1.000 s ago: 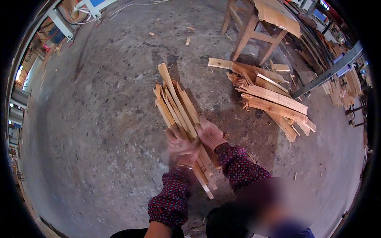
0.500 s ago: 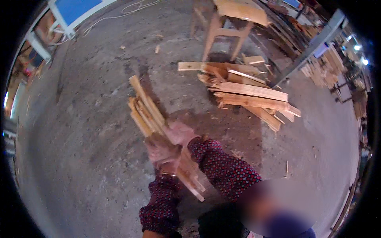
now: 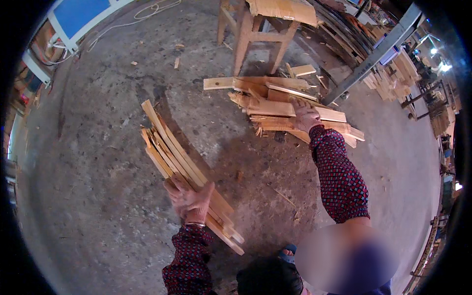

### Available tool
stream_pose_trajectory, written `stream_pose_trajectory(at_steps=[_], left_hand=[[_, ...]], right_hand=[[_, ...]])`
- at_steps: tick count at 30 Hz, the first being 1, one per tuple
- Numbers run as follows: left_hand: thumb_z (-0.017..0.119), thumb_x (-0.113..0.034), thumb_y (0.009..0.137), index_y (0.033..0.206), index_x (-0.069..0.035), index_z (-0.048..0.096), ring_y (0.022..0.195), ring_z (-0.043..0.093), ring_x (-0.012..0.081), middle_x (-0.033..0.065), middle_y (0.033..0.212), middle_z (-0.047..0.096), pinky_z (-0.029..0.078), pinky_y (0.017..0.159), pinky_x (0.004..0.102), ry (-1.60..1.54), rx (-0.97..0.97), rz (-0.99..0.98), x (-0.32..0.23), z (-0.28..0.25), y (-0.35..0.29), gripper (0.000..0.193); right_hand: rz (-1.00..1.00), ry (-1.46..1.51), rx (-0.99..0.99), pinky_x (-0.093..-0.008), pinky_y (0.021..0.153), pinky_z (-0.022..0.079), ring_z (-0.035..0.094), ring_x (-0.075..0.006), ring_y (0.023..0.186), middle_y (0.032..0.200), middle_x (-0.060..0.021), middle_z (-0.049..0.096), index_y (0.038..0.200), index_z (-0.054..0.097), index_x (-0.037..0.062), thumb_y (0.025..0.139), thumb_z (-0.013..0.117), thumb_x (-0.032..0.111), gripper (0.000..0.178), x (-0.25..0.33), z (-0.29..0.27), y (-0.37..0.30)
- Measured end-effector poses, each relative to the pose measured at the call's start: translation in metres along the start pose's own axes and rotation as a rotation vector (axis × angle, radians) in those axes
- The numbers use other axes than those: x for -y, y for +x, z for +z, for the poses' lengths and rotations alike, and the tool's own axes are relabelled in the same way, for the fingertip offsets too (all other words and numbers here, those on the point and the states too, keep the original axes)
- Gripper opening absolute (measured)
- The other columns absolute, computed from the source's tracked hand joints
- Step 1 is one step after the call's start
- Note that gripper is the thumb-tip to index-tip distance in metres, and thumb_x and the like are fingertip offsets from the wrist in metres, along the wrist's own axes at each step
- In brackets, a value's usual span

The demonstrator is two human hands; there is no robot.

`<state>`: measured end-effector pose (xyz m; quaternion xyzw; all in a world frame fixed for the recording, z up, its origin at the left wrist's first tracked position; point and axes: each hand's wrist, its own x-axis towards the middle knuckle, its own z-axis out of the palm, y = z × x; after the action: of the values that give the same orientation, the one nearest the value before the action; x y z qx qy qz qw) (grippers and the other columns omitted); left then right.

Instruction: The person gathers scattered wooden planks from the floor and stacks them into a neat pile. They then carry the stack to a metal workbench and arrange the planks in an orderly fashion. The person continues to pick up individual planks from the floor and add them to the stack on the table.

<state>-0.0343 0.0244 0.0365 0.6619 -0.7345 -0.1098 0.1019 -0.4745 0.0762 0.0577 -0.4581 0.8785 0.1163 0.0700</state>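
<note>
My left hand [image 3: 189,200], in a thin glove, grips a bundle of long thin wood slats [image 3: 169,150] that slants up and to the left above the concrete floor. My right hand [image 3: 305,115] is stretched out to the right and rests on a pile of split wooden boards [image 3: 275,101] lying on the floor. Its fingers touch a flat board [image 3: 332,115] on top of the pile; I cannot tell whether they grip it. Both sleeves are dark red with a small pattern.
A wooden stool [image 3: 255,24] stands just behind the board pile. A grey metal beam [image 3: 368,59] slants past the pile on the right, with stacked timber [image 3: 403,69] beyond it. A blue and white panel [image 3: 78,17] and a cable lie at top left.
Earlier both hands held the slat bundle. My right hand has let go and reached out to the board pile, while the left alone keeps the bundle, now lower left.
</note>
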Motion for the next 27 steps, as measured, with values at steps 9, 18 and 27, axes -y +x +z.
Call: stream_pose_trajectory(at_steps=[9,18,27], left_hand=[[0.085,-0.051,0.062,0.143,0.002,0.033,0.124,0.047,0.0471,0.0321,0.141,0.035,0.047,0.098,0.0511,-0.024,-0.098,0.178,0.003,0.005,0.000,0.110],[0.073,-0.070,0.067,0.147,0.007,0.031,0.131,0.039,0.0511,0.0343,0.148,0.029,0.046,0.103,0.0498,-0.076,-0.012,0.162,0.013,-0.005,-0.001,0.119],[0.080,-0.061,0.065,0.142,0.001,0.035,0.111,0.053,0.0498,0.0337,0.131,0.041,0.053,0.085,0.0540,-0.218,-0.044,0.211,-0.006,-0.021,0.002,0.108]], right_hand=[[-0.025,-0.003,-0.046,-0.0487,0.071,0.055,0.063,-0.0324,0.111,0.114,-0.0144,0.066,0.120,0.064,0.0113,0.081,0.072,0.041,0.050,0.007,-0.020,-0.002],[-0.522,0.151,-0.040,-0.0495,0.061,0.054,0.068,-0.0332,0.079,0.088,-0.0145,0.067,0.104,0.061,0.0048,0.092,0.057,0.039,0.036,0.191,-0.040,-0.042],[-0.748,0.305,-0.127,-0.0521,0.066,0.055,0.067,-0.0446,0.080,0.091,-0.0266,0.064,0.103,0.066,-0.0010,0.097,0.045,0.020,0.030,0.300,0.046,-0.041]])
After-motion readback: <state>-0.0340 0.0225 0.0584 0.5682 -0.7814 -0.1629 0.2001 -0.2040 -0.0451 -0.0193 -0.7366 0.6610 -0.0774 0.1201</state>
